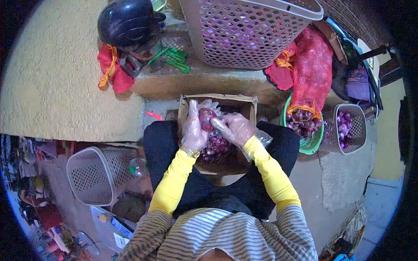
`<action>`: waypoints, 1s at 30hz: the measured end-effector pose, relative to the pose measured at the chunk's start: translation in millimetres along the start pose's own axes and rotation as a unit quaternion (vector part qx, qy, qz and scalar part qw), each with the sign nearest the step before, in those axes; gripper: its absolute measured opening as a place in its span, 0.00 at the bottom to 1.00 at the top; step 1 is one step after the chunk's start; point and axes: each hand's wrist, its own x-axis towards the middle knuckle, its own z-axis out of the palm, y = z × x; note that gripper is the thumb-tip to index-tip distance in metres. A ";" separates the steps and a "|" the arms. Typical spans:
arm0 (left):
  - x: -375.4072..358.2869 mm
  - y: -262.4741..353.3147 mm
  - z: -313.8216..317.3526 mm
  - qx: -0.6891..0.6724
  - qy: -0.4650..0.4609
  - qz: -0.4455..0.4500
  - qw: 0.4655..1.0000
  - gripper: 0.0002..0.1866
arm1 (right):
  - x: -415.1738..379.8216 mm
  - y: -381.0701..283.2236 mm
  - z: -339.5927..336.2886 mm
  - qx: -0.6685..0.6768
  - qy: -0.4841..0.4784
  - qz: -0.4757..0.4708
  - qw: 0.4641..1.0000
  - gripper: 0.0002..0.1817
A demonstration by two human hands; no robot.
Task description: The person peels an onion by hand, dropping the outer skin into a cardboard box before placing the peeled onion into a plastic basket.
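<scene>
Both my hands wear clear plastic gloves and are above an open cardboard box between my knees. My left hand is wrapped round a red onion on its inner side. From the other side, my right hand is closed with its thumb and fingertips against the same onion; whether it holds anything else is hidden. Loose onion skins lie inside the box, below my hands.
A tall basket stands on the ledge ahead. To the right, a red mesh sack spills onions into a green basket, beside a smaller basket of onions. A helmet sits upper left; another basket lies lower left.
</scene>
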 end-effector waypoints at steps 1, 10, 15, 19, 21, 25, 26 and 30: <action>1.2 -1.9 -0.5 0.026 0.006 0.037 0.999 0.28 | -0.3 -2.7 -0.5 0.002 -0.010 0.018 1.000 0.25; 1.0 -5.5 -9.7 0.044 -0.046 0.033 0.997 0.29 | -1.8 -0.2 1.6 0.014 0.020 0.013 1.000 0.32; 5.1 -10.9 -14.4 0.034 0.003 0.032 0.999 0.30 | 0.3 7.5 5.4 -0.031 0.020 -0.001 0.999 0.34; -2.6 -9.2 -4.9 0.041 0.024 0.028 0.999 0.32 | -1.2 8.3 3.2 -0.031 0.014 -0.009 0.999 0.35; -8.6 -2.1 5.4 0.003 0.039 0.001 0.999 0.32 | -4.7 2.0 0.5 -0.053 0.004 -0.018 0.998 0.34; -0.1 5.6 -5.5 0.040 0.040 0.012 0.998 0.34 | -7.1 -4.3 -2.4 -0.096 -0.003 -0.053 0.994 0.34; 1.2 4.0 -8.8 0.039 0.041 0.013 0.998 0.34 | -7.3 -4.5 -4.2 -0.096 -0.004 -0.054 0.994 0.34; 1.7 4.3 -13.0 -0.011 0.033 0.023 0.999 0.31 | -10.1 -6.3 -11.2 -0.170 -0.079 -0.105 0.977 0.32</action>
